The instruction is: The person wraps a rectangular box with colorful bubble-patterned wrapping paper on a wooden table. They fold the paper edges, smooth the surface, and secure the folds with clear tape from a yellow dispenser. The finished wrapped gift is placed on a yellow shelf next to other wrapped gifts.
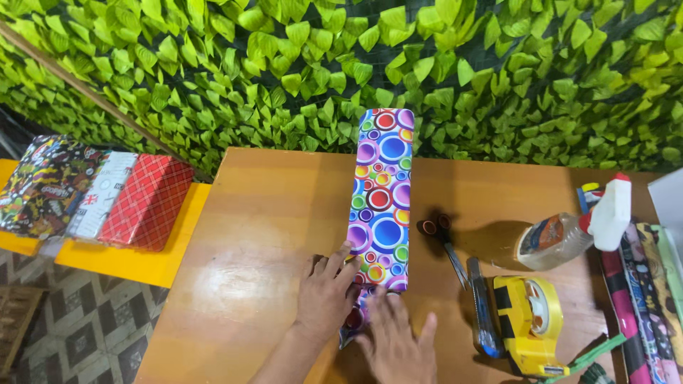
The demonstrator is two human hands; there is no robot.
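While flat, left hand (326, 291) and right hand (395, 340) press wrapped box (381, 192).

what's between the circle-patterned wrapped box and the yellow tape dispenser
In the head view, black-handled scissors and a blue utility knife lie on the wooden table between the long circle-patterned wrapped box and the yellow tape dispenser.

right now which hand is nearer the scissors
Right. The right hand lies below and slightly left of the scissors; the left hand is farther left, across the wrapped box.

Scissors (440, 238) right of wrapped box (381, 199)
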